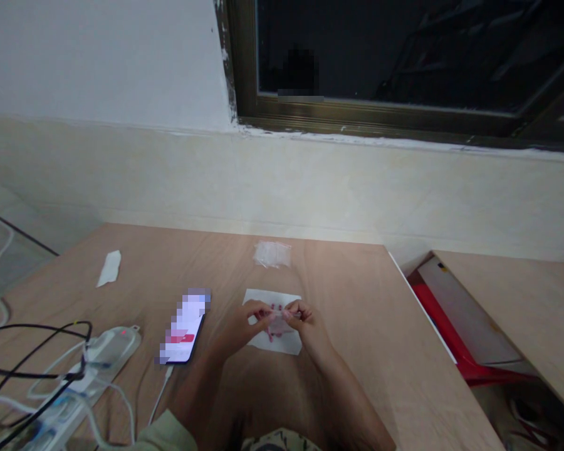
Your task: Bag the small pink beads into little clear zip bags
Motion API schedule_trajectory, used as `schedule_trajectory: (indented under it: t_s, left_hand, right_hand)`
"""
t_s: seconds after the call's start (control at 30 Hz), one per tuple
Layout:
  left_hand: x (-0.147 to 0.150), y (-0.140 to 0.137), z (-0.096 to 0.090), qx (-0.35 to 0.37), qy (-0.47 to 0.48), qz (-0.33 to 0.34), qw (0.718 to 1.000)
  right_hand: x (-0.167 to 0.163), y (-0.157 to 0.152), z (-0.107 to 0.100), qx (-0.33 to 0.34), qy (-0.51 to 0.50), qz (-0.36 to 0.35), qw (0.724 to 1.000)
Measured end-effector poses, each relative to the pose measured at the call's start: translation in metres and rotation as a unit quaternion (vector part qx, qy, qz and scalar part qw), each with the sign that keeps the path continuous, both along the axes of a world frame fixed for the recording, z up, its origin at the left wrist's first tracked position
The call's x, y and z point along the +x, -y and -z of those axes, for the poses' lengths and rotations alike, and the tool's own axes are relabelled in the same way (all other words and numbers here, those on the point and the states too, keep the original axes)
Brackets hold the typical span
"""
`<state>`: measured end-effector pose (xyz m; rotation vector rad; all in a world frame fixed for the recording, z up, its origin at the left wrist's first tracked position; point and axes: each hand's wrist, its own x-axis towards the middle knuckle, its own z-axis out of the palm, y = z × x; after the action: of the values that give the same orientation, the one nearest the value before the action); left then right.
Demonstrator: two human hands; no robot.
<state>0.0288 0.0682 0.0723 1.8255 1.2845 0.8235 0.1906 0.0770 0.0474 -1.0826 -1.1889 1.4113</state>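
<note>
My left hand (pixel 252 318) and my right hand (pixel 304 315) meet over a white sheet of paper (pixel 263 342) on the wooden table. Each pinches with thumb and forefinger at one side of a small, clear plastic piece (pixel 277 324), see-through enough to show pink beneath it. Pink or red shapes (pixel 271 337) show on the paper under and around my fingers; whether they are printed or loose pieces I cannot make out. My fingertips cover part of the plastic.
A clear plastic packet (pixel 272 254) lies behind the paper. To the left are a lit phone (pixel 184 329) on a white cable, a white paper scrap (pixel 109 268) and a power strip (pixel 91 369) with tangled cords. A red item (pixel 444 332) sits in the gap at right.
</note>
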Motion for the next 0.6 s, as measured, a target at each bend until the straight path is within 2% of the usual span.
schedule_trajectory:
  t_s: [0.17,0.4,0.5,0.6]
  left_hand:
    - [-0.004,-0.006,0.004,-0.018,0.01,-0.03,0.999]
    - [-0.005,-0.004,-0.004,-0.023,0.074,-0.01,0.997]
    - [-0.005,-0.002,0.001,-0.058,0.094,-0.026,0.994]
    - [-0.006,0.0,0.012,-0.081,0.087,-0.053,0.991]
  right_hand:
    - [0.001,-0.006,-0.002,-0.003,-0.019,-0.014,1.0]
    - [0.003,-0.004,-0.007,-0.049,-0.004,-0.031,0.998]
    - [0.001,0.006,0.002,-0.052,0.008,-0.062,0.997]
    - [0.003,0.017,0.022,-0.068,0.01,-0.072,0.995]
